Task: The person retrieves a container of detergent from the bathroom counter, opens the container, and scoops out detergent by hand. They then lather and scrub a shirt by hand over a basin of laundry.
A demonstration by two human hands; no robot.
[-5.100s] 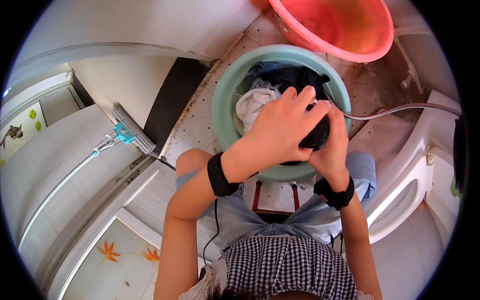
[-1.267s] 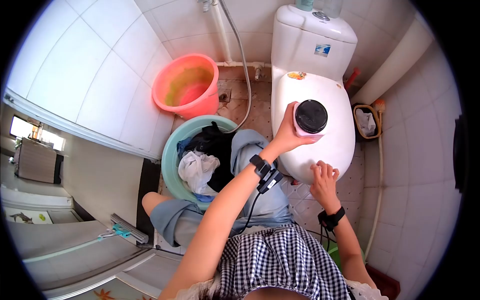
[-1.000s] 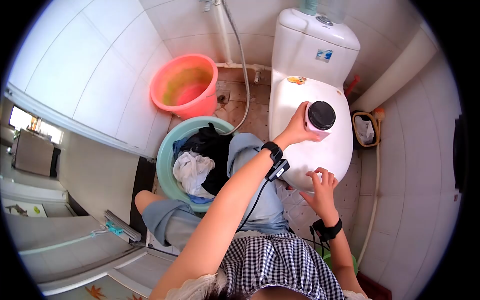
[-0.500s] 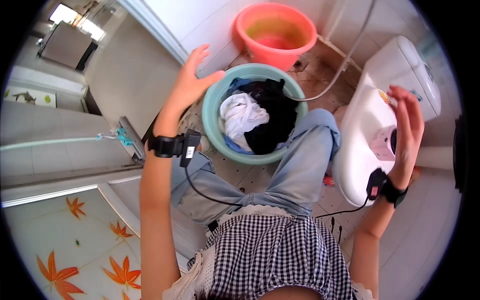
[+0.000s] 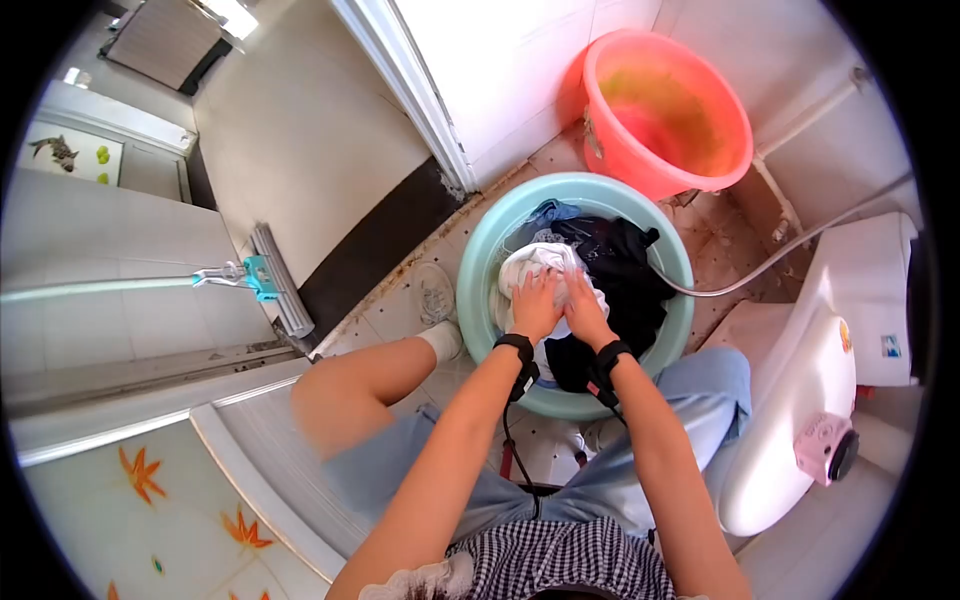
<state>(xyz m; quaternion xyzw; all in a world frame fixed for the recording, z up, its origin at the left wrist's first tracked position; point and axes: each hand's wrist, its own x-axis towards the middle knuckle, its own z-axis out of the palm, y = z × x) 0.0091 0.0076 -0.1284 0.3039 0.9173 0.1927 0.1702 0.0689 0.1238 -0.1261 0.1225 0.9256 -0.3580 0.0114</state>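
Note:
A light teal basin (image 5: 475,300) stands on the floor between my legs, holding a heap of wet-looking laundry. My left hand (image 5: 538,305) and my right hand (image 5: 587,308) are side by side over it, both on a bunched white garment (image 5: 545,256). Their fingers curve over the cloth, and the thumbs come close together; the undersides of the hands are hidden. Dark clothes (image 5: 625,290) fill the basin's right half, beside a bit of blue denim (image 5: 552,212) at the far rim. Black bands with small boxes circle both wrists.
Behind the basin sits a coral-red tub (image 5: 655,165). A pale hose (image 5: 760,270) runs from the right wall into the basin. To the right is a white toilet (image 5: 780,440) with a pink box (image 5: 825,448) on it. A mop (image 5: 280,280) lies left, near the doorway.
Both hands have come down from wide apart in the air onto the white garment, which is more bunched now. The view has shifted, and the left leg now shows bare beside the basin.

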